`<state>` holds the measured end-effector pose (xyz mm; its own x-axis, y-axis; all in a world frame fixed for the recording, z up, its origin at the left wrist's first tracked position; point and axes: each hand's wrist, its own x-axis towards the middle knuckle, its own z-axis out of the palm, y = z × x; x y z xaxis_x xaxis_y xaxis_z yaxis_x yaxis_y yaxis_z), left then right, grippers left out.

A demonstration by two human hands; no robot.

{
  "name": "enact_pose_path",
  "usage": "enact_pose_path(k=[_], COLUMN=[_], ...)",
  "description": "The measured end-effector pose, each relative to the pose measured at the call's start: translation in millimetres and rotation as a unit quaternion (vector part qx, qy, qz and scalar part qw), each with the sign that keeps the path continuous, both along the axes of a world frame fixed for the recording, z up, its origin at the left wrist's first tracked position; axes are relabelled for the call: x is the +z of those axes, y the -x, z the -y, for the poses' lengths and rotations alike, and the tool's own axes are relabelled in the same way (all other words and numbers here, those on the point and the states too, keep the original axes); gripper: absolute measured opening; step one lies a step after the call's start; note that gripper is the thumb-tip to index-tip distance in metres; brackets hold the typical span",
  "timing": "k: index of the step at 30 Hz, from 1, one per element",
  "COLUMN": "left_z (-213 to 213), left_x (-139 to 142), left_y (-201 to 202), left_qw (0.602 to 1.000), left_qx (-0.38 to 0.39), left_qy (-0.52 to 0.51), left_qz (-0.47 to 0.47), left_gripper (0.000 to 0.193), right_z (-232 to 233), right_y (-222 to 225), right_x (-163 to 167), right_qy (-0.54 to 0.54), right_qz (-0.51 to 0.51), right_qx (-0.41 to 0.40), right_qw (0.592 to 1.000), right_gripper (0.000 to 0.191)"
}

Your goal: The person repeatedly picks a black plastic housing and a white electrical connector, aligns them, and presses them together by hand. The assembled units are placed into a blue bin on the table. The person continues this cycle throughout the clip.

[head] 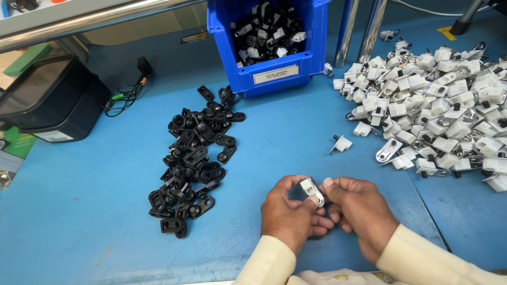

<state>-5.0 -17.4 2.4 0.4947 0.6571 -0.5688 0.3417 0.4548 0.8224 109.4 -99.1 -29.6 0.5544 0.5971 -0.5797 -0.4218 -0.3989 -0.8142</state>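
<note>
My left hand and my right hand meet near the front edge of the blue table. Together they pinch a small white-and-metal clip part between thumbs and forefingers. Left of my hands lies a long heap of several black plastic clips. To the right spreads a large pile of white-and-metal parts. One loose white part lies alone between the pile and my hands.
A blue bin holding black and white assembled pieces stands at the back centre. A black box sits at the far left with a black cable beside it. Two metal posts rise behind the white pile.
</note>
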Motion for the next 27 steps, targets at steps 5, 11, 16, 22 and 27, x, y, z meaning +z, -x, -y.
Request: enact_pose_path(k=[5,11,16,22,27], left_z=[-2,1,9,4,6], left_x=[3,9,8,5,5], left_y=[3,-3,-9,-8,-10], left_qw=[1.0,1.0,0.999,0.999,0.999], left_qx=[0.001,-0.009,0.021,0.053,0.042], left_qy=[0.024,-0.022,-0.029,0.001,-0.005], left_qz=[0.012,0.005,-0.001,0.002,0.0], left_gripper=[0.039,0.04,0.036,0.036,0.036], right_z=[10,7,4,7,7], right_y=[3,2,4,-1,-2], right_x=[18,16,8,17,14], right_qy=[-0.01,0.006,0.008,0.007,0.008], right_qz=[0.035,-0.014,-0.056,-0.063,0.054], right_qx=[0.045,0.029,-0.05,0.004,0.043], right_qw=[0.998,0.999,0.997,0.998,0.998], right_gripper=[0.035,0.03,0.031,0.041,0.028])
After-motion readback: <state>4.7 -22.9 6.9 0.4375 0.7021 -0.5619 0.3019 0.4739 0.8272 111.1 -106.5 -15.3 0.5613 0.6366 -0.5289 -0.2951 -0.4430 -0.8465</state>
